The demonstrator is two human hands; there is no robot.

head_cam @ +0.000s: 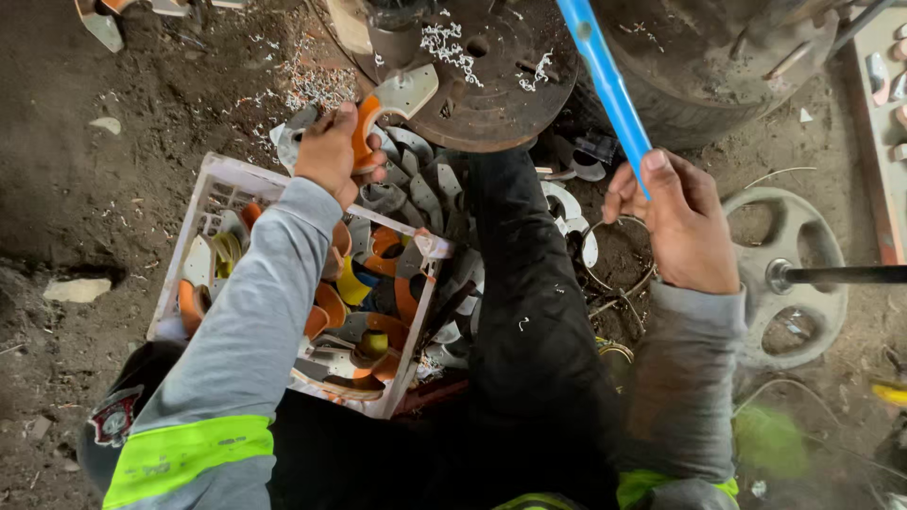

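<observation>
Seen from above, we look down on a person in a grey top with bright green bands, crouched over a dirt floor strewn with metal shavings. The left hand [331,156] is closed around an orange-and-grey curved piece [383,109], holding it up just at the edge of a rusty round machine plate [491,80] that carries curls of pale swarf. The right hand [675,222] grips a blue rod [605,80], fingers wrapped about its lower end, the rod slanting up and away to the top of the frame.

Under the left forearm sits a white plastic crate [231,179] holding more curved pieces in orange, yellow and grey. Between the crate and the plate lies a loose heap of grey metal pieces [416,194]. The person's dark-trousered leg [529,312] runs down the middle between the two arms.

To the right, near the right wrist, a pale spoked wheel [794,274] lies flat with a dark shaft through its hub. We cannot tell whether the held piece touches the plate or hangs just short of it.
</observation>
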